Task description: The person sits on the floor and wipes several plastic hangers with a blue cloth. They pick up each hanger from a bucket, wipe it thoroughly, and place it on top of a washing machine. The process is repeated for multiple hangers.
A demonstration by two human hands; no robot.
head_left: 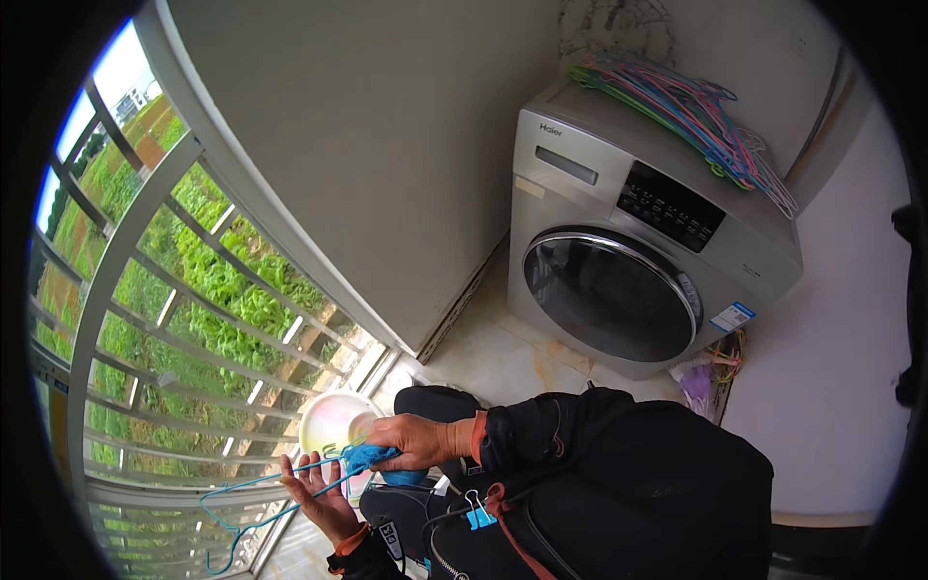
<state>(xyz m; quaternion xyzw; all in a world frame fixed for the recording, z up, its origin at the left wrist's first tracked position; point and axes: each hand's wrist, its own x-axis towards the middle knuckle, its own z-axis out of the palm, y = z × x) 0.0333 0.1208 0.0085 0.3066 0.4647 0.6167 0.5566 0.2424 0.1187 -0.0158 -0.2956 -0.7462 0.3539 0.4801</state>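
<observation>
My right hand (413, 442) is closed around a bunched blue textile or yarn bundle (366, 458). A teal wire clothes hanger (272, 513) runs out of that bundle to the lower left, its hook at the far end. My left hand (322, 500) lies along the hanger with its palm turned up and its fingers spread. The hanger's wires pass across that palm and the fingers, which are not curled around them. More blue material (404, 477) shows just below my right hand. A pale basin (319, 413) stands behind the bundle, partly covered by it.
A silver Haier front-loading washing machine (573, 196) stands at the upper right. Many-coloured wire hangers (667, 109) are heaped on it. Metal window bars (239, 312) line the left side. A blue binder clip (480, 516) hangs at my dark jacket. A purple-bristled brush (696, 380) sits beside the machine.
</observation>
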